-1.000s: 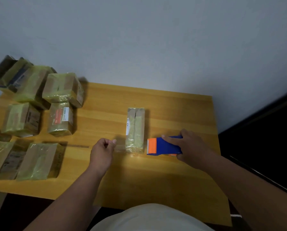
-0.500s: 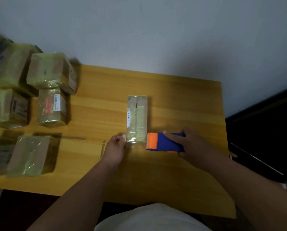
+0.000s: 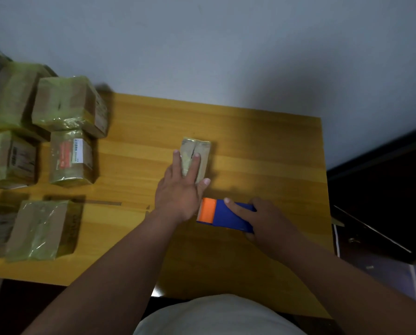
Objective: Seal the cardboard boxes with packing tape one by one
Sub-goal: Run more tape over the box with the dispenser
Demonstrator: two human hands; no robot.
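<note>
Left hand [image 3: 179, 189] moved onto box [image 3: 198, 153], fingers straight; right hand [image 3: 265, 221] grips dispenser [image 3: 226, 215].

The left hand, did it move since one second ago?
Yes. The left hand went from the table left of the box onto the box top, fingers flat.

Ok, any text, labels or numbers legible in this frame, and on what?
Nothing can be read for certain.
White label with a red patch on the taped box left of centre: print too small and blurred.
Dark printing on the side of the box at the left edge: blurred, unreadable.
Small box under the left hand: no text visible.
Tape dispenser in the right hand: no marking visible.
</note>
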